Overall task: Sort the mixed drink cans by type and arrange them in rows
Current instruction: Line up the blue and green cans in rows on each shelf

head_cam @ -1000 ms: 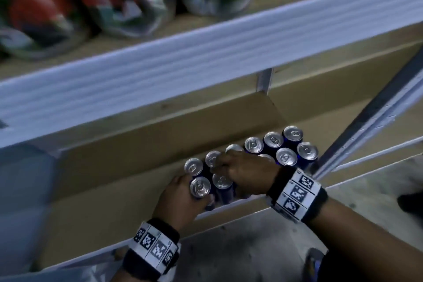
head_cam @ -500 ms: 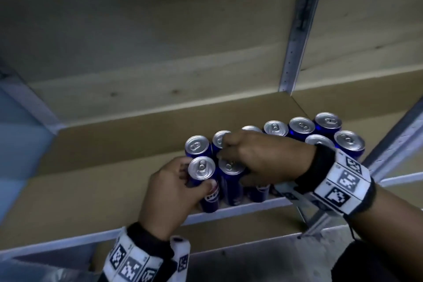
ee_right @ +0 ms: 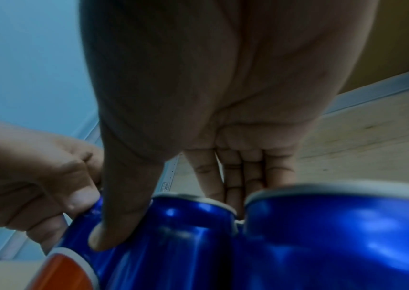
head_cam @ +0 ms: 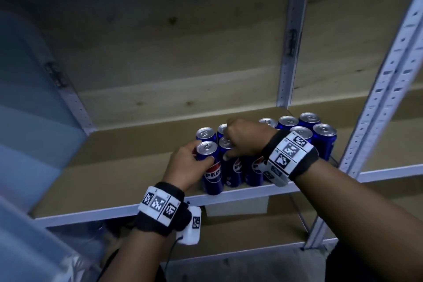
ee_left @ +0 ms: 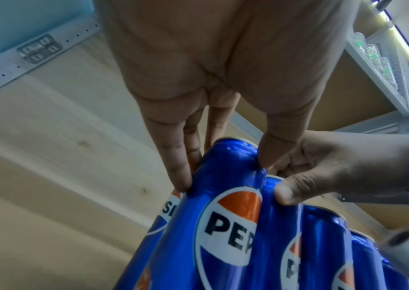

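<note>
My left hand (head_cam: 186,165) grips the front-left Pepsi can (head_cam: 211,168) near its top, thumb on the label side and fingers round the far side; the left wrist view shows the same pinch on that can (ee_left: 223,206), thumb (ee_left: 276,149) against its shoulder. My right hand (head_cam: 246,138) sits curled over the next can in the front row (head_cam: 233,167), thumb pressed on its upper wall and fingers dropped behind its rim, as the right wrist view confirms on that can (ee_right: 173,231).

All the cans stand upright on the cardboard-lined shelf (head_cam: 128,174), packed in two rows touching one another at its right end, the front row at the shelf's white metal edge. The back row (head_cam: 288,121) runs rightward to the grey upright post (head_cam: 386,89).

Against half a second ago, both hands keep the same cans and the same holds; I see no can that has plainly shifted. What differs is my viewpoint: the camera has dropped and pulled back, so both wristbands (head_cam: 162,207) and forearms now show whole, the Pepsi logos face me clearly, and the lower shelf (head_cam: 240,236) below comes into view. A second ago the upper shelf with its bagged goods filled the top; that is gone now.
</note>
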